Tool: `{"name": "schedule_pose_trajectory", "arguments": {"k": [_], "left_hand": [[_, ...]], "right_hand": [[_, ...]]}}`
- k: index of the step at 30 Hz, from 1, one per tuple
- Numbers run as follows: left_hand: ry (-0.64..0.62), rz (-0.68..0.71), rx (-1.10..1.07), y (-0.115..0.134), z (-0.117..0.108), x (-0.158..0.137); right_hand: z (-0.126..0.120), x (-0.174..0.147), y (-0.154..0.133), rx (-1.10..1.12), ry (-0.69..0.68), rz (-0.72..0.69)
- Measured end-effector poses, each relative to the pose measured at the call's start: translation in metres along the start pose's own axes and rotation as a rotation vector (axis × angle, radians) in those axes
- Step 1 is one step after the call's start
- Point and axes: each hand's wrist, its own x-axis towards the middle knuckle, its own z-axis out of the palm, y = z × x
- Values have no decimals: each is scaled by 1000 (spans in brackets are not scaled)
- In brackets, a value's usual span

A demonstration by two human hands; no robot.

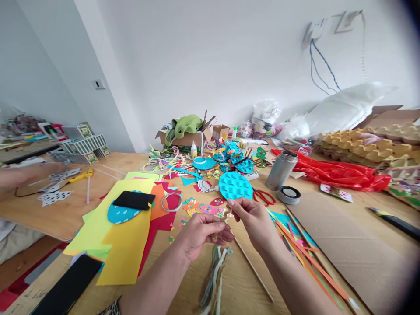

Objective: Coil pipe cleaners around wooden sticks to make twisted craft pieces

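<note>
My left hand [206, 232] is closed around a tan strand of yarn [227, 213], its fingers curled. With thumb and forefinger, my right hand [249, 217] pinches the upper part of that strand. A thin wooden stick [252, 267] slants down and right from beneath my hands; whether a hand touches its upper end I cannot tell. Just below lies a bundle of green, white and brown yarn [215, 278] on the table. Paper fish cutouts [207, 209] are beyond my hands, close to a blue round piece with raised squares [235, 186].
Coloured paper sheets [127, 245] and a black phone [134, 200] lie left; a tape roll [171, 201] is nearby. Red scissors [265, 197], a metal flask [281, 170], paper strips [303, 247], cardboard [348, 245] and a cutter knife [395, 223] are right. Another person's arm [26, 175] reaches in at left.
</note>
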Motion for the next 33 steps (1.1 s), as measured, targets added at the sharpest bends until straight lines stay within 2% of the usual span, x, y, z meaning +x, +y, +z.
{"name": "schedule_pose_trajectory", "arguments": {"k": [3,7,9,13,17,23,33], "left_hand": [[19,16,-2,-1,-1,1],[24,49,-1,-2,-2,2],[-5,63,-5,-2,-3,2],[-40,50,-43,-2,-4,4],[13,43,6,-2,-5,5],[78,41,31,-3,-3,4],[39,6,-60,-1,-3,4]], "right_hand": [[1,-2,-3,-4,-18,2],[3,-5,-7,-6,-212,51],[4,-5,-7,15,-255,73],[0,0,-5,53,-126,62],[-5,4,-4,80,-30,44],[-3,3,-3,98,6,41],[-2,1,-4,83,15,39]]}}
